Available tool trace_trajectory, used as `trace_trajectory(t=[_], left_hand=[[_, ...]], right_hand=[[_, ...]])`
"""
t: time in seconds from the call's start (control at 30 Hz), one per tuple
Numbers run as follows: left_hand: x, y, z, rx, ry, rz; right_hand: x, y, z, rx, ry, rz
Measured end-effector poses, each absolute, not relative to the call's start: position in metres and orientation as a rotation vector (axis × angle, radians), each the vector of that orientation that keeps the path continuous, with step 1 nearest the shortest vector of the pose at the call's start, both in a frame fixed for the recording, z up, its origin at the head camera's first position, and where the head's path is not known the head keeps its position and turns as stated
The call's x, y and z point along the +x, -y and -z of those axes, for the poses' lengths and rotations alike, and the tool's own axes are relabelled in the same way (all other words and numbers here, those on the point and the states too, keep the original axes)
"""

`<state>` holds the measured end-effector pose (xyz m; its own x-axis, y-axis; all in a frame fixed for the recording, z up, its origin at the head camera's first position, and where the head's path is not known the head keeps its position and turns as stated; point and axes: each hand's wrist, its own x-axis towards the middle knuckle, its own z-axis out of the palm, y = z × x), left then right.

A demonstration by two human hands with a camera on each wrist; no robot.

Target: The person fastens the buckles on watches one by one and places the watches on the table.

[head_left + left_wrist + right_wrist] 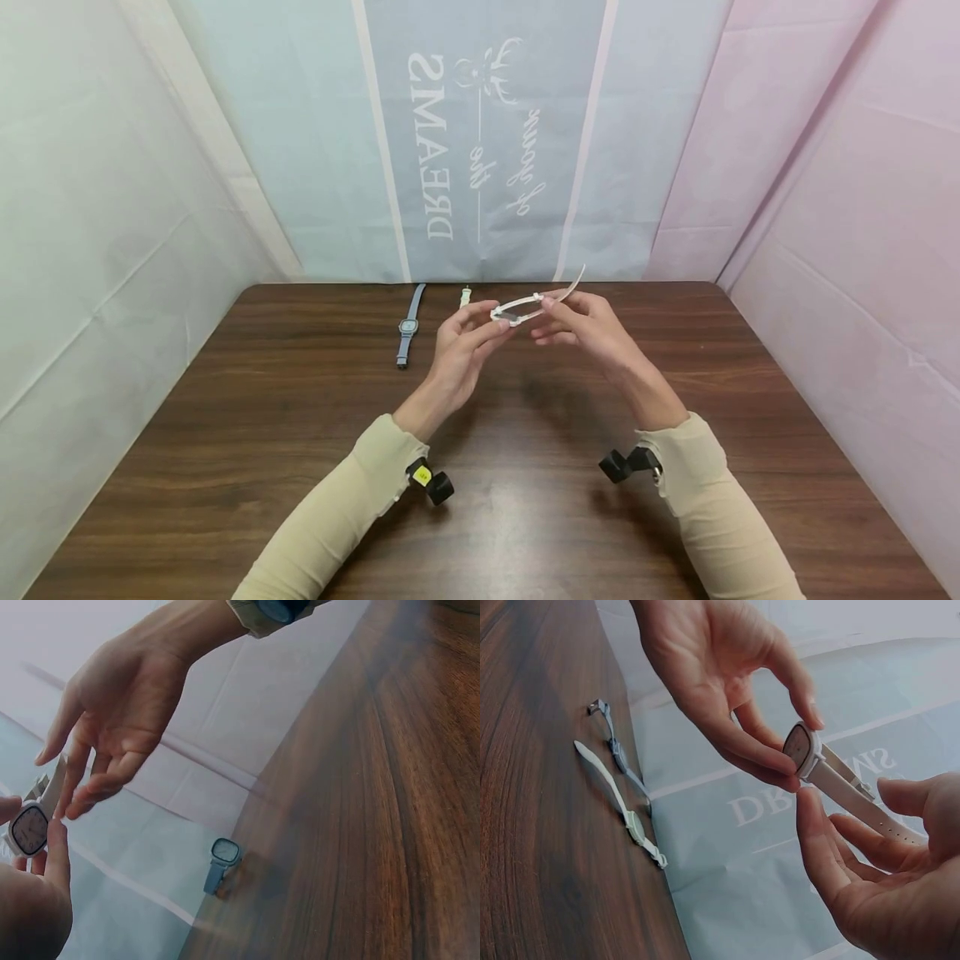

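watch (30,830) runs left-to-right, strap tail (577,282) up-right, grasped by left fingers (754,756) and right fingers (821,851)

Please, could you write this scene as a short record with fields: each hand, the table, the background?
Left hand: grips the white watch by its case
Right hand: at that watch's strap, which passes between thumb and fingers
Table: dark wood grain; bears a blue watch and a pale green watch
Background: blue cloth, printed with words including DREAMS

Blue watch (407,327) — on brown table (285,400)
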<state>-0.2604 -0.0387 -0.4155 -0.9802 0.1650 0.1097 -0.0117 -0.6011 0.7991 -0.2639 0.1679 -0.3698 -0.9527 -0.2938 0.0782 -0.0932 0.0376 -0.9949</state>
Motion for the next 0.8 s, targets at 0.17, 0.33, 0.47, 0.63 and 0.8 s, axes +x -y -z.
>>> trace_trajectory(t=[0.17, 0.33, 0.47, 0.63, 0.8], left_hand=[[-0.26, 0.044, 0.42, 0.306, -1.384, -2.628], [-0.262, 0.051, 0.425, 0.401, -1.47, -2.491], [-0.263, 0.059, 0.426, 0.472, -1.605, -2.343], [-0.263, 0.065, 0.422, 0.581, -1.906, -2.164], [-0.262, 0.065, 0.417, 0.639, -2.067, -2.087]], right_hand=[[-0.264, -0.168, 0.371, -0.419, -2.114, 2.081], [-0.264, -0.169, 0.373, -0.472, -2.112, 2.082], [-0.263, -0.169, 0.373, -0.521, -2.137, 2.03], [-0.263, -0.17, 0.373, -0.604, -2.2, 1.899], [-0.262, -0.168, 0.374, -0.664, -2.234, 1.762]])
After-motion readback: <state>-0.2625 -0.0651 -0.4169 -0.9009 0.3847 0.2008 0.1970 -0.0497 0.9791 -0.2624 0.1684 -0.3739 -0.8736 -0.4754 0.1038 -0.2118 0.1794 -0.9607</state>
